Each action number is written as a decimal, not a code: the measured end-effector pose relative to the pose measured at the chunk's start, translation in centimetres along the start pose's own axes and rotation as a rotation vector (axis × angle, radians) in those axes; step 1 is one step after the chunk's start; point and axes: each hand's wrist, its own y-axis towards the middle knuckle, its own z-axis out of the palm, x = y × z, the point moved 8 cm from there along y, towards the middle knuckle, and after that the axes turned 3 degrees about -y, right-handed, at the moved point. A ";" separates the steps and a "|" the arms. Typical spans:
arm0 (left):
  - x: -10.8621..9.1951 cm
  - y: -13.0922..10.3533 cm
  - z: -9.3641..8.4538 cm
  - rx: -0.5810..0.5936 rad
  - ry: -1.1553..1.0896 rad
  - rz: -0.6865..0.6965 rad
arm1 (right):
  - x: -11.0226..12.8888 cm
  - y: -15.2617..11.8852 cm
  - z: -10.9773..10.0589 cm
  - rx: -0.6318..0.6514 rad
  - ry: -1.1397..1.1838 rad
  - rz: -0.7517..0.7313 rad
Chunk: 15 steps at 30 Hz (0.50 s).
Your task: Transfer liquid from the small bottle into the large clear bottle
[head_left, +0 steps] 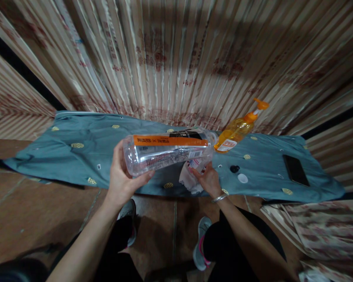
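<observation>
A large clear plastic bottle [164,150] with an orange and black label lies tilted nearly level in the air, its neck toward the right. My left hand [123,172] is wrapped round its base end. Below the neck, my right hand [207,178] is closed on a pale crumpled piece with red and blue print [190,176]. Whether that is a cloth or a packet I cannot make out. Just beyond the neck stands an orange pump bottle [233,133] with yellow liquid in it. A black cap [234,169] and a white disc [242,178] lie right of my right hand.
A blue-green cloth with yellow pineapple prints [61,156] covers the narrow table. A dark phone [295,170] lies at its right end. Striped, flowered curtains [170,70] hang behind and at the sides. My shoes [201,243] are on the tiled floor below the front edge.
</observation>
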 end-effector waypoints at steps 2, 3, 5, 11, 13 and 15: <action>0.0 0.0 0.0 0.004 0.000 -0.004 | 0.0 0.0 0.0 -0.001 0.007 0.001; 0.0 0.0 0.0 0.006 0.000 -0.008 | 0.0 0.0 0.0 -0.004 0.008 0.000; 0.0 0.0 0.0 0.003 0.002 -0.014 | -0.1 0.0 0.0 -0.009 0.003 0.000; -0.3 0.0 0.0 -0.013 0.011 -0.004 | -0.2 0.1 0.1 -0.008 -0.007 -0.016; -0.3 0.0 0.0 -0.015 0.018 0.006 | -0.2 0.2 0.1 0.000 0.001 -0.023; -0.4 0.0 -0.1 -0.022 0.019 0.015 | -0.2 0.2 0.1 0.004 0.015 -0.021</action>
